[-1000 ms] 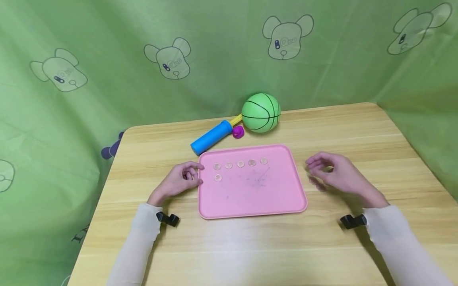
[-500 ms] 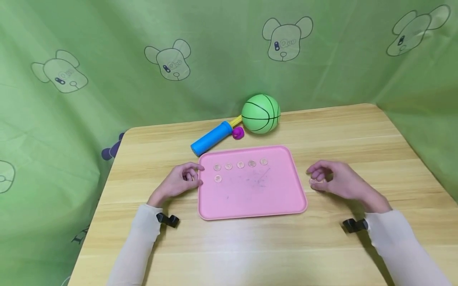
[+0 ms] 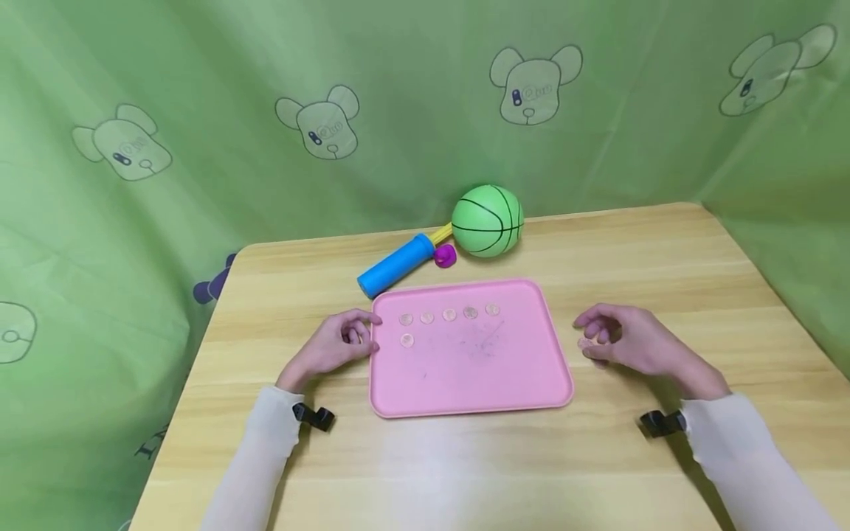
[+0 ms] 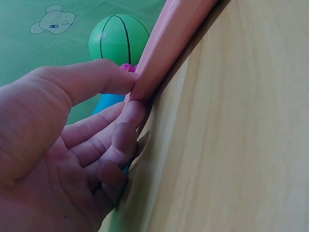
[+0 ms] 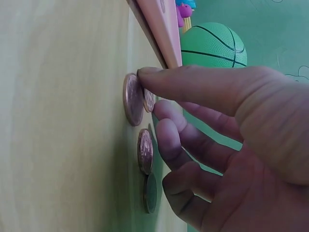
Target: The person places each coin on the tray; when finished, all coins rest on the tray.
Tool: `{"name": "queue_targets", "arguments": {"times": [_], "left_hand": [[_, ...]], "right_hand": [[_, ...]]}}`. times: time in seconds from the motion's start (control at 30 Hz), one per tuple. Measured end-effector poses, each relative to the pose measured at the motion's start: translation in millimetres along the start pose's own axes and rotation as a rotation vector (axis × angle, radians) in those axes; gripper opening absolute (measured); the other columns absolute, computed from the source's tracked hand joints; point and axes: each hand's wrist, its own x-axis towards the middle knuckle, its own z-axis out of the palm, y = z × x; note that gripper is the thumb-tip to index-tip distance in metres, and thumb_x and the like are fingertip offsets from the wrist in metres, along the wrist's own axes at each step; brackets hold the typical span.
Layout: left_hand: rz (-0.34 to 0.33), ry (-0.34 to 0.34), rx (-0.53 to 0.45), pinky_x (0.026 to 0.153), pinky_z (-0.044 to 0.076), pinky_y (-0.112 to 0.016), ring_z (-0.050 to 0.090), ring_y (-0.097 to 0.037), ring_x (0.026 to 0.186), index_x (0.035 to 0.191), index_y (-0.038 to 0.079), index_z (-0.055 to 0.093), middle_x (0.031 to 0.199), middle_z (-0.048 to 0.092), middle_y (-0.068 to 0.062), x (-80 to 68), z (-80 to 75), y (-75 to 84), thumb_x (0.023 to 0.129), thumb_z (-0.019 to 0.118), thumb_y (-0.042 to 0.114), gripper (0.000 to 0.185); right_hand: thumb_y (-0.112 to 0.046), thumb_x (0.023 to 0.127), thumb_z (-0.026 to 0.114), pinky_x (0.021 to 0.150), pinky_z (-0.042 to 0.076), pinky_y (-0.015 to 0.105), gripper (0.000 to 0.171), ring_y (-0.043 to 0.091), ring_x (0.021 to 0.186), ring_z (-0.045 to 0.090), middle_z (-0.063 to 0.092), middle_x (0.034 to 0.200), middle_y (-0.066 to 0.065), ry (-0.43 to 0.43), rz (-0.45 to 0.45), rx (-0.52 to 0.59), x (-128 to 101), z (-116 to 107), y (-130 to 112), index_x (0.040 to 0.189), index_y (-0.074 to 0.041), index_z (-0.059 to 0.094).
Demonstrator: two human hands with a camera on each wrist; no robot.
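1. The table (image 3: 478, 472) is pale wood with a fine straight grain and a smooth, softly sheened finish.
2. The tray (image 3: 478, 383) looks like matt pink plastic, scuffed with grey marks near its middle.
3. The coins (image 5: 140, 130) are coppery metal, dully glossy.
4. At twelve o'clock from the tray, the ball (image 3: 488, 221) looks like smooth green rubber with a faint shine.
5. The pump (image 3: 396, 264) beside it is glossy blue plastic.
6. The backdrop (image 3: 199, 88) is thin green cloth, creased and matt.
7. The sleeves (image 3: 750, 472) are soft, cream, slightly sheer fabric.

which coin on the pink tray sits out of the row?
The coin nearest the left hand: it lies alone below the row's left end, while the other five line up along the pink tray's far edge.
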Motion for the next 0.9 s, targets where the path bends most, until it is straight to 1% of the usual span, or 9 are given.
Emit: {"name": "queue_targets", "arguments": {"times": [0.1, 0.2, 0.27, 0.37, 0.47, 0.63, 0.73, 0.9], "left_hand": [[0.006, -0.002, 0.001, 0.070, 0.047, -0.019, 0.057, -0.014, 0.079, 0.135, 0.001, 0.069, 0.095, 0.069, -0.007, 0.6, 1.2, 0.8, 0.093, 0.081, 0.004, 0.044], [0.011, -0.004, 0.000, 0.070, 0.047, -0.019, 0.057, -0.014, 0.078, 0.135, 0.000, 0.069, 0.095, 0.069, -0.008, 0.0, 1.8, 1.1, 0.092, 0.081, 0.004, 0.045], [0.016, -0.005, -0.002, 0.070, 0.047, -0.019, 0.057, -0.012, 0.078, 0.135, -0.001, 0.069, 0.095, 0.068, -0.008, -0.7, 1.8, 0.3, 0.092, 0.081, 0.003, 0.045], [0.021, -0.004, -0.008, 0.069, 0.047, -0.019, 0.056, -0.011, 0.078, 0.135, -0.002, 0.069, 0.095, 0.068, -0.008, -0.9, 1.8, -0.2, 0.092, 0.081, 0.003, 0.045], [0.019, -0.003, -0.014, 0.069, 0.047, -0.018, 0.057, -0.012, 0.078, 0.135, -0.001, 0.069, 0.096, 0.068, -0.008, -1.3, 2.8, -0.3, 0.092, 0.081, 0.003, 0.045], [0.014, 0.002, -0.013, 0.070, 0.047, -0.019, 0.056, -0.012, 0.079, 0.135, 0.000, 0.070, 0.096, 0.067, -0.007, -1.8, 3.5, -1.7, 0.092, 0.081, 0.003, 0.044], [0.016, 0.001, -0.003, 0.070, 0.047, -0.019, 0.057, -0.012, 0.079, 0.135, 0.000, 0.070, 0.096, 0.068, -0.007, -1.3, 3.7, -1.9, 0.093, 0.081, 0.004, 0.044], [0.022, 0.000, 0.001, 0.070, 0.048, -0.019, 0.057, -0.012, 0.078, 0.135, 0.000, 0.069, 0.095, 0.069, -0.007, -0.7, 2.8, 0.2, 0.093, 0.080, 0.002, 0.044]], "right_hand": [[-0.010, 0.091, 0.088, 0.072, 0.054, 0.022, 0.036, 0.011, 0.083, 0.063, 0.072, 0.097, 0.004, -0.027, 0.003, 0.023, -0.5, -0.9, 1.2, 0.123, -0.003, 0.074], [-0.005, 0.091, 0.085, 0.071, 0.053, 0.023, 0.030, 0.009, 0.079, 0.061, 0.069, 0.091, 0.003, -0.036, -0.023, 0.028, 0.5, -0.6, 2.0, 0.119, -0.002, 0.074], [-0.003, 0.091, 0.084, 0.071, 0.052, 0.023, 0.027, 0.008, 0.079, 0.060, 0.068, 0.089, 0.001, -0.032, -0.045, 0.012, 1.8, 0.4, 1.9, 0.117, -0.004, 0.075], [-0.005, 0.090, 0.085, 0.073, 0.050, 0.023, 0.027, 0.009, 0.083, 0.059, 0.068, 0.091, 0.000, -0.011, -0.062, -0.027, 2.8, 1.1, -0.5, 0.116, -0.006, 0.075], [-0.009, 0.090, 0.088, 0.073, 0.049, 0.022, 0.029, 0.010, 0.084, 0.058, 0.068, 0.095, 0.000, -0.002, -0.047, -0.048, 2.8, 1.2, -3.3, 0.117, -0.006, 0.075], [-0.009, 0.093, 0.085, 0.069, 0.050, 0.023, 0.031, 0.008, 0.078, 0.058, 0.066, 0.093, 0.001, -0.054, -0.026, -0.019, 3.5, -1.0, -3.7, 0.120, -0.002, 0.073], [-0.008, 0.093, 0.085, 0.070, 0.050, 0.023, 0.031, 0.008, 0.077, 0.058, 0.064, 0.091, 0.001, -0.079, -0.027, -0.013, 4.3, -2.7, -3.0, 0.121, -0.001, 0.072], [-0.005, 0.090, 0.086, 0.072, 0.049, 0.023, 0.033, 0.009, 0.082, 0.055, 0.062, 0.092, 0.001, -0.075, -0.053, -0.023, 6.3, -3.4, -3.4, 0.120, -0.003, 0.074]]}}
